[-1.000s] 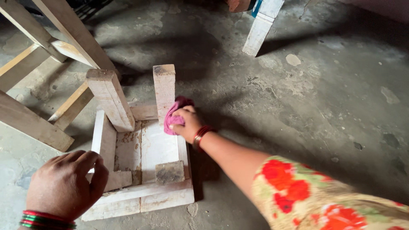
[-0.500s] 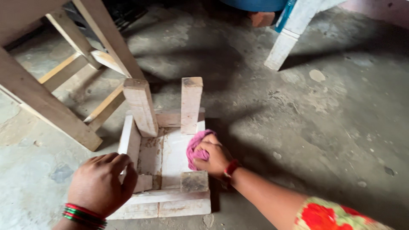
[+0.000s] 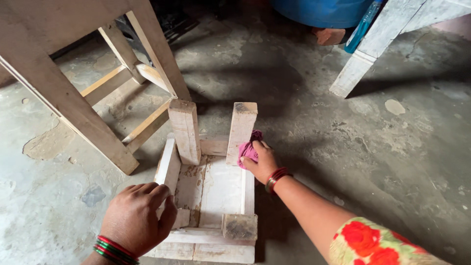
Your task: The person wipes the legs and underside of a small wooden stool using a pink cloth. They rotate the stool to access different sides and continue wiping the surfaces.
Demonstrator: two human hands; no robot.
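A: Stool position?
B: Small wooden stool (image 3: pixel 216 196) upturned on concrete floor (image 3: pixel 382 162), legs up, near centre of scene.

A: Right hand?
B: Right hand (image 3: pixel 262 161) closed around pink cloth (image 3: pixel 249 148), pressed against far right leg (image 3: pixel 241 131) at its base. Red bangles (image 3: pixel 275 178) at wrist.

A: Left hand?
B: Left hand (image 3: pixel 138 217) curled over near left corner of stool, fingers gripping left rail (image 3: pixel 168 167). Red and green bangles (image 3: pixel 114 249) at wrist.

A: Surroundings?
B: Larger wooden frame (image 3: pixel 73 98) far left, just beside stool. White-painted leg (image 3: pixel 373 49) and blue drum (image 3: pixel 324 11) far right.
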